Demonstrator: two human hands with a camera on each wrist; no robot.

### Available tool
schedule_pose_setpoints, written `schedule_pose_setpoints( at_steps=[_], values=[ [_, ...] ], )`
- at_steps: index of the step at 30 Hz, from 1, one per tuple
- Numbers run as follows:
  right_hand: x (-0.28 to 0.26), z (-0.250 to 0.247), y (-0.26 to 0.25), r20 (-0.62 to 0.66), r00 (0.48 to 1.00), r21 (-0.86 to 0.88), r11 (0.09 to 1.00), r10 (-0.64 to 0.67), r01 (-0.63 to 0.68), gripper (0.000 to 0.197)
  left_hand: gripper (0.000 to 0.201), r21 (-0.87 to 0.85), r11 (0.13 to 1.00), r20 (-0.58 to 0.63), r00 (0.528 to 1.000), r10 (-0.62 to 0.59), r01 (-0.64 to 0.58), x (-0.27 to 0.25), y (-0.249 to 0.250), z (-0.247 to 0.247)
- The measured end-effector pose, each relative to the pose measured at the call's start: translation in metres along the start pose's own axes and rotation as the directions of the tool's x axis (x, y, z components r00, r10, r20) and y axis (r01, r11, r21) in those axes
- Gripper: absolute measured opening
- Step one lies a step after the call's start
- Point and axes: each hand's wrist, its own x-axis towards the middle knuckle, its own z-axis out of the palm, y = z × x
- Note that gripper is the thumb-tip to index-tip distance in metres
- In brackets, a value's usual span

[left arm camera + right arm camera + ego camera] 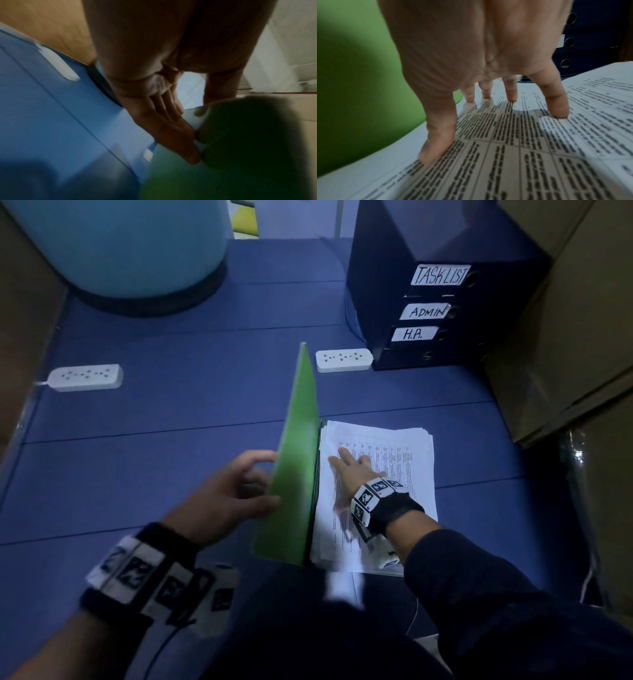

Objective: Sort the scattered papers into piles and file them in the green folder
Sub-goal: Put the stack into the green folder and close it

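Blue table: folder, power strips.

My head camera looks steeply down over both wrists at the blue counter. Each wrist camera peers close along my fingers; all three share the upright green plastic folder cover.
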Motion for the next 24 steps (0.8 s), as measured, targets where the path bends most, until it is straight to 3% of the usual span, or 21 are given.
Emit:
schedule_pose_setpoints(
  at_steps=[2, 3, 5, 7, 10, 12, 14, 16, 19, 24],
  values=[
    [-0.012, -0.006, 0.008, -0.080, 0.997, 0.138, 0.990, -0.014, 0.025, 0.100, 0.072, 0.111, 0.994, 0.061, 0.998, -0.004, -0.002, 0.019, -0.001, 0.033],
    [-0.018, -0.009, 0.016, -0.154, 0.988, 0.288, 0.956, -0.006, 0.050, 0.092, 0.071, 0.183, 0.983, 0.070, 0.998, -0.005, -0.008, 0.027, -0.006, 0.045],
    [-0.036, -0.016, 0.040, -0.326, 0.944, 0.575, 0.803, 0.051, 0.155, 0.068, 0.067, 0.283, 0.959, 0.089, 0.996, 0.005, -0.030, 0.039, -0.016, 0.066],
    [-0.059, -0.021, 0.075, -0.423, 0.885, 0.690, 0.702, 0.196, 0.174, 0.044, 0.071, 0.333, 0.943, 0.068, 0.998, -0.001, -0.021, 0.050, -0.030, 0.078],
    [-0.094, -0.008, 0.132, -0.428, 0.819, 0.772, 0.626, 0.381, 0.112, 0.026, 0.087, 0.527, 0.845, -0.062, 0.996, -0.066, 0.089, 0.069, -0.058, 0.083],
    [-0.113, 0.015, 0.159, -0.380, 0.795, 0.836, 0.544, 0.473, 0.076, 0.028, 0.086, 0.576, 0.783, -0.206, 0.969, -0.139, 0.235, 0.078, -0.082, 0.078],
    [-0.127, 0.040, 0.169, -0.287, 0.827, 0.895, 0.442, 0.483, 0.053, 0.029, 0.100, 0.556, 0.747, -0.290, 0.927, -0.237, 0.365, 0.084, -0.102, 0.075],
    [-0.133, 0.061, 0.164, -0.192, 0.897, 0.927, 0.374, 0.398, 0.032, 0.016, 0.099, 0.536, 0.723, -0.315, 0.898, -0.307, 0.436, 0.088, -0.113, 0.082],
    [-0.130, 0.083, 0.157, -0.144, 0.941, 0.912, 0.411, 0.306, 0.006, 0.025, 0.103, 0.529, 0.725, -0.310, 0.896, -0.318, 0.441, 0.092, -0.121, 0.092],
    [-0.133, 0.083, 0.150, -0.171, 0.933, 0.891, 0.454, 0.317, 0.009, 0.038, 0.106, 0.568, 0.641, -0.397, 0.854, -0.335, 0.515, 0.096, -0.116, 0.102]
  ],
)
